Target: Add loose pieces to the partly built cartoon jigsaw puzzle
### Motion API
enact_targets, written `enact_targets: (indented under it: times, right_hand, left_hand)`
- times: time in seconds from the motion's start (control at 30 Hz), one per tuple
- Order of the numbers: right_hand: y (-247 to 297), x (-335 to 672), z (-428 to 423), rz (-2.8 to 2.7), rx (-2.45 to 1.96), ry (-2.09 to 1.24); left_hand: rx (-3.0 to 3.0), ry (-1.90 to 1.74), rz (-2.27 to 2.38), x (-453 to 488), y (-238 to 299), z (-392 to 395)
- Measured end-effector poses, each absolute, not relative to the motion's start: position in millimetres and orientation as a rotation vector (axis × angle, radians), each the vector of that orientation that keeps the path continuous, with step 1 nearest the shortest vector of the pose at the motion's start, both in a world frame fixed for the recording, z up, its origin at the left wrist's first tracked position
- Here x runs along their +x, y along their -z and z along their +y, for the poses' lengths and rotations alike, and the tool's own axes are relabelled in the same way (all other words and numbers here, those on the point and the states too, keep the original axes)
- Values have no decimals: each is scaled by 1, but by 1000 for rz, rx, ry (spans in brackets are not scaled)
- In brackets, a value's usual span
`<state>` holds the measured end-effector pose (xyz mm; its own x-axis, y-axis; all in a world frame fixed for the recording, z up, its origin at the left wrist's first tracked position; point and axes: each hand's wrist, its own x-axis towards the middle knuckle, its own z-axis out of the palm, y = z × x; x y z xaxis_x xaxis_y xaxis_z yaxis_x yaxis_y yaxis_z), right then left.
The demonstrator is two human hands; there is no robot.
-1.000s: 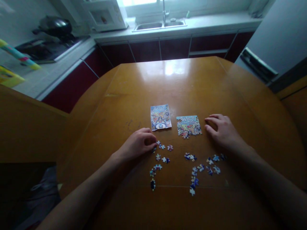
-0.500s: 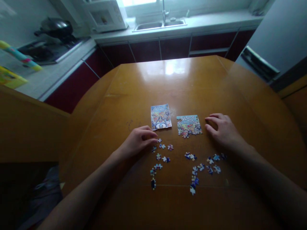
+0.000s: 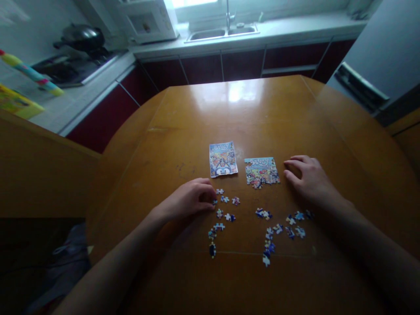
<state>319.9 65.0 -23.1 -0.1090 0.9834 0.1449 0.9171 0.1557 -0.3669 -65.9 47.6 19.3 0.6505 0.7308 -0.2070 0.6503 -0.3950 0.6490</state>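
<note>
Jigsaw pieces (image 3: pixel 235 201) lie loose to the right of the left hand (image 3: pixel 188 199) and on toward the body, with another scatter nearer the body than the right hand (image 3: pixel 310 178) and to its left. The left hand curls thumb and fingers in around one small piece (image 3: pixel 215 202) at the fingertips; whether it is pinched or only touched, I cannot tell. The right hand rests loosely curved on the table (image 3: pixel 236 118), with a gap between thumb and forefinger and nothing in it. Just left of its fingertips, apart from them, sits the partly joined puzzle (image 3: pixel 262 169); the picture sheet (image 3: pixel 223 158) lies ahead and to the right of the left hand.

A piece this small could slip from a loose pinch, and a sideways sweep of the left hand could scatter its close neighbours. A push leftward by the right fingers could loosen the joined part, most easily at its ragged near edge.

The tightest spot is the narrow strip between sheet and puzzle. Ahead of both hands the wood stretches well away to the far rim, and left of the left hand it runs to the curved side
</note>
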Motion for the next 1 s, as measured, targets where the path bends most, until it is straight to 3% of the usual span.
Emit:
enact_targets:
  times: [0.33, 1.0]
  right_hand:
    - [20, 319, 64, -2084, -1805, -265]
    - [21, 319, 64, -2083, -1815, -266]
  left_hand:
    - [2154, -407, 1071, -53, -15, 42]
    - [2169, -460, 1131, -39, -7, 35]
